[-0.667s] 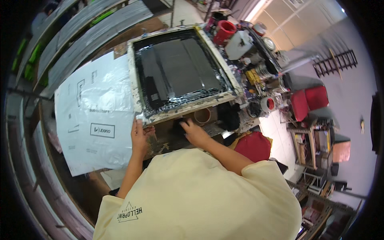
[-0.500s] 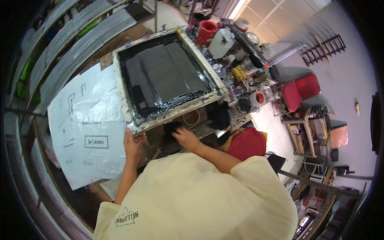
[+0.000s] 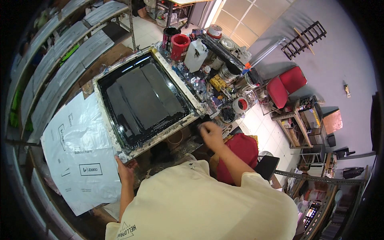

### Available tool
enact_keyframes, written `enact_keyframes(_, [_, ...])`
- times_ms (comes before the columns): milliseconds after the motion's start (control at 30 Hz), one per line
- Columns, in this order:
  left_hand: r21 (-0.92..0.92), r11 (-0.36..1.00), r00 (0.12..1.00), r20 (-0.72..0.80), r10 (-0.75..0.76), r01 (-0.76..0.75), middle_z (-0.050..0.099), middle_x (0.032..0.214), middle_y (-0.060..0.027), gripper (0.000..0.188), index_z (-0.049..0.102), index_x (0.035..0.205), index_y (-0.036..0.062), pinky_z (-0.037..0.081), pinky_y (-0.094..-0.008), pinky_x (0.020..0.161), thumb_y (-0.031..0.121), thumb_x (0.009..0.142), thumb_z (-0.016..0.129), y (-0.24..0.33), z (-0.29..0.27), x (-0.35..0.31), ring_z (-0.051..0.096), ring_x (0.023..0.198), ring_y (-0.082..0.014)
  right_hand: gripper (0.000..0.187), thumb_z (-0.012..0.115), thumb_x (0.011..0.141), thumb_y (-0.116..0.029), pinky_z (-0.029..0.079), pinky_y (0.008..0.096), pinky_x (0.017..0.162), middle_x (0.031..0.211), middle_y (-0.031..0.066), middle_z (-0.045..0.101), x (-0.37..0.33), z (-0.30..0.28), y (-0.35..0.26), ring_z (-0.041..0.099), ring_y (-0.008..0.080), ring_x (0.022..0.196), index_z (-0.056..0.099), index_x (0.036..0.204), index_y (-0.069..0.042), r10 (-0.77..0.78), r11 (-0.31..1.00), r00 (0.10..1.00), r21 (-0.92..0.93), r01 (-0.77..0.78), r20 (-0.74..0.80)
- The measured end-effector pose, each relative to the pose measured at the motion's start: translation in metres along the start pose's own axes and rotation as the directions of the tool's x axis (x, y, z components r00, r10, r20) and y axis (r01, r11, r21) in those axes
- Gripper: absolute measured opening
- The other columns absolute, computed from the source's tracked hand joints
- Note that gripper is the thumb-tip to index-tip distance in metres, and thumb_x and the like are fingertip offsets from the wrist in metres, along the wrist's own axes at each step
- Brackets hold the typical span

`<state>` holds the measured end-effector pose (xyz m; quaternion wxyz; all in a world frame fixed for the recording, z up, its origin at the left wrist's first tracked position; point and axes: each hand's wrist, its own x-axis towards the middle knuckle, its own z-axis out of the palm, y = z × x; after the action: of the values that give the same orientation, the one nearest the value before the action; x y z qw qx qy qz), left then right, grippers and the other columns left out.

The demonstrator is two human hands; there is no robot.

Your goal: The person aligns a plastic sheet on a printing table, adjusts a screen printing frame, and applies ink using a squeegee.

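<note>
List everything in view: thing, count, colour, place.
Screen: 1, off-white frame, dark mesh, centre-left.
Sheet: 1, white, black print, left of screen.
Black item: at least 1, kind unclear, near-right screen corner.
Tub: 1, red, right of screen's far end.
Jug: 1, white, beside tub.
Cans: several, mixed, right of screen.
Red item: 1, kind unclear, lower centre-right.
Chair: 1, red, right.
Wall rack: 1, black, upper right.
Boards: several, grey, upper left.
Stand: 1, brown, right.
Shirt: 1, pale yellow, bottom.
Left grip: 1, bare, near-left screen corner.
Right grip: 1, bare, at black item.
</note>
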<state>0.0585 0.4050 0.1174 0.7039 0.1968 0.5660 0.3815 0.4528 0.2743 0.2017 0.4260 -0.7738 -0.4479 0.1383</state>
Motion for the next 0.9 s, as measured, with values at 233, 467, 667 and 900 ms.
enact_keyframes(233, [0.01, 1.0, 0.998, -0.054, -0.026, 0.027, 0.064, 0.102, -0.0128, 0.079, 0.056, 0.131, 0.0062, 0.053, -0.0422, 0.077, 0.076, 0.096, 0.044, -0.005, 0.003, 0.007, 0.062, 0.086, -0.0268, 0.018, 0.066, 0.09, -0.007, 0.051, 0.0297, 0.068, 0.076, 0.0124, 0.068, 0.07, -0.018, 0.076, 0.066, 0.0176, 0.072, 0.07, 0.105, 0.003, 0.22, 0.975, 0.943, 0.102, -0.2, -0.252])
enact_keyframes(467, [-0.037, 0.998, 0.986, -0.158, -0.052, 0.046, 0.064, 0.105, -0.0127, 0.084, 0.052, 0.137, 0.0079, 0.051, -0.042, 0.074, 0.079, 0.093, 0.045, -0.01, 0.004, 0.01, 0.061, 0.085, -0.0276, 0.036, 0.069, 0.086, -0.011, 0.051, 0.0433, 0.093, 0.11, 0.0195, 0.071, 0.129, -0.045, 0.081, 0.068, 0.0379, 0.102, 0.068, 0.121, -0.001, -0.023, 0.959, 0.903, -0.266, -0.102, -0.429])
enact_keyframes(667, [-0.059, 0.997, 0.985, -0.166, -0.05, 0.041, 0.064, 0.106, -0.0124, 0.083, 0.052, 0.137, 0.0087, 0.05, -0.0393, 0.071, 0.079, 0.093, 0.046, -0.002, 0.017, -0.002, 0.061, 0.084, -0.027, 0.053, 0.068, 0.09, -0.033, 0.044, 0.0528, 0.104, 0.134, 0.0262, 0.059, 0.241, -0.221, 0.175, 0.056, 0.0441, 0.125, 0.059, 0.134, -0.005, 0.088, 0.693, 0.84, -0.573, -0.438, -0.535])
enact_keyframes(900, [-0.053, 0.997, 0.981, -0.182, -0.061, 0.052, 0.065, 0.113, -0.0101, 0.078, 0.054, 0.138, 0.0119, 0.051, -0.0414, 0.076, 0.077, 0.095, 0.043, -0.005, 0.01, 0.003, 0.06, 0.092, -0.0251, 0.054, 0.075, 0.085, -0.039, 0.049, 0.0442, 0.1, 0.119, 0.0222, 0.07, 0.272, -0.259, 0.273, 0.065, 0.0391, 0.115, 0.069, 0.124, -0.002, 0.162, 0.742, 0.96, -0.614, -0.271, -0.228])
